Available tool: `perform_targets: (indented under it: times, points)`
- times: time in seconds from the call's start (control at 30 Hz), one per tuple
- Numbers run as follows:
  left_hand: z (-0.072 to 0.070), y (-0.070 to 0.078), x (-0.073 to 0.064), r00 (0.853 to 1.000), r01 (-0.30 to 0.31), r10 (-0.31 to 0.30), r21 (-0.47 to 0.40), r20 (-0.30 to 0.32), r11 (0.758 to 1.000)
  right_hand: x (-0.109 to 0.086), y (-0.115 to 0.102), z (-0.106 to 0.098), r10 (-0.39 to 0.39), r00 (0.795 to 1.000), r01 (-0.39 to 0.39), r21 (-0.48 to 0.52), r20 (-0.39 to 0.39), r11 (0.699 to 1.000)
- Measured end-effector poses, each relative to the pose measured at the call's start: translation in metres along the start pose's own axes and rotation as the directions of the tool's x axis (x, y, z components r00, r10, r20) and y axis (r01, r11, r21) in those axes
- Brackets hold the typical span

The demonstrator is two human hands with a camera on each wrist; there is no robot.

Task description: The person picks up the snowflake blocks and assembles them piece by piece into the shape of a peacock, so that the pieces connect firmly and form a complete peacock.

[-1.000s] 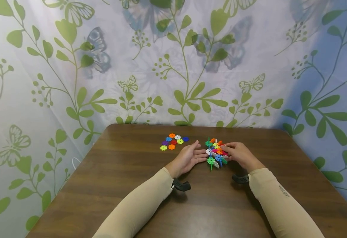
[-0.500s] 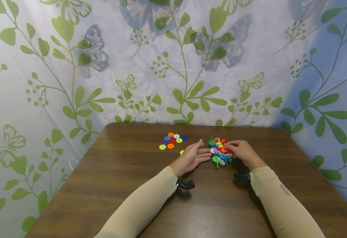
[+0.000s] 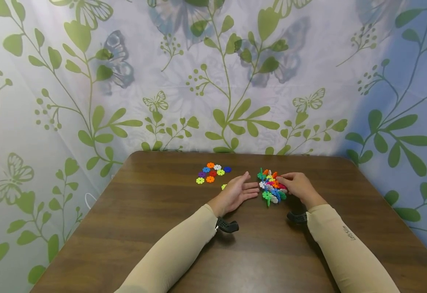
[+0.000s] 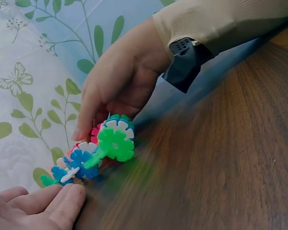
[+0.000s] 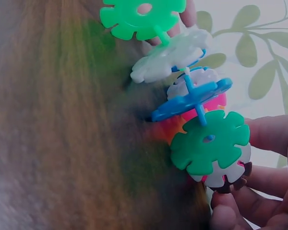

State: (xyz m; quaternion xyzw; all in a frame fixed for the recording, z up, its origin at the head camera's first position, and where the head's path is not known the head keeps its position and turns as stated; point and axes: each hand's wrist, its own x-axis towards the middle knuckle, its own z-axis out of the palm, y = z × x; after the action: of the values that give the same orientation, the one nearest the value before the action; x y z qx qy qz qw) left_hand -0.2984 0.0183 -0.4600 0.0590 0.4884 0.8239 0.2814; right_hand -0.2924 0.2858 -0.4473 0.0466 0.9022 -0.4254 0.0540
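Plastic cluster point(image 3: 273, 189) between both hands' fingers point(image 3: 250, 190)

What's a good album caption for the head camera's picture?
A person's right grip holds interlocked flower-shaped discs, the left grip beside them, while loose discs lie on a brown table.

Head view's reading evenly lit; counter point(image 3: 257, 260) is showing soft glare well off its far edge. Wrist views are running dimmer, softer; right one's smearing the counter, left one's blurring the reflection below the green disc point(image 4: 122, 139).
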Motion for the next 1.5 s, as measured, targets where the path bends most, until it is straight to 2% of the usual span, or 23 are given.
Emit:
perform_targets:
  times: [0.2,0.43,0.53,0.7,0.9,0.97,1.03,1.17,1.23,1.3,1.4,1.47,1.5]
  points:
    - [-0.009,0.004,-0.008,1.000,-0.013,0.013,0.047,0.000,0.999,-0.002,0.000,0.002,-0.021,1.000,0.021,-0.029,-0.010,0.999]
    - [-0.028,0.009,-0.025,0.999,-0.036,0.035,0.122,0.012,0.992,-0.004,0.001,-0.001,0.021,1.000,-0.021,0.006,-0.002,1.000]
    - [-0.039,0.015,-0.035,0.999,-0.050,0.047,0.172,0.022,0.984,-0.006,0.001,-0.005,0.028,1.000,-0.028,0.026,-0.006,0.999]
    - [-0.060,0.031,-0.050,0.997,-0.080,0.078,0.264,0.019,0.961,-0.009,-0.001,-0.011,-0.011,0.999,0.012,0.020,-0.048,1.000]
    - [-0.086,0.050,-0.060,0.986,-0.128,0.156,0.351,-0.054,0.928,-0.017,-0.014,-0.015,-0.075,0.987,0.075,-0.005,-0.144,0.997]
    - [-0.094,0.054,-0.063,0.976,-0.141,0.193,0.374,-0.105,0.917,-0.020,-0.020,-0.014,-0.105,0.981,0.107,0.000,-0.161,0.994]
    - [-0.101,0.058,-0.065,0.956,-0.160,0.243,0.400,-0.164,0.902,-0.024,-0.031,-0.011,-0.132,0.978,0.139,0.032,-0.159,0.990]
    - [-0.112,0.063,-0.068,0.893,-0.187,0.353,0.485,-0.278,0.855,-0.030,-0.061,0.000,-0.208,0.967,0.220,0.071,-0.145,0.973]
    - [-0.114,0.065,-0.070,0.864,-0.191,0.397,0.528,-0.309,0.828,-0.032,-0.079,0.008,-0.258,0.958,0.268,0.065,-0.128,0.961]
    - [-0.116,0.066,-0.071,0.843,-0.187,0.434,0.582,-0.319,0.791,-0.033,-0.095,0.019,-0.318,0.942,0.324,0.048,-0.104,0.945]
    - [-0.118,0.065,-0.070,0.824,-0.162,0.476,0.676,-0.308,0.719,-0.030,-0.113,0.042,-0.373,0.927,0.374,0.046,-0.029,0.926]
    - [-0.119,0.064,-0.069,0.824,-0.129,0.493,0.753,-0.281,0.645,-0.026,-0.120,0.061,-0.394,0.917,0.393,0.035,0.056,0.919]
    - [-0.120,0.064,-0.068,0.829,-0.110,0.494,0.789,-0.263,0.604,-0.023,-0.122,0.070,-0.400,0.910,0.400,0.021,0.108,0.916]
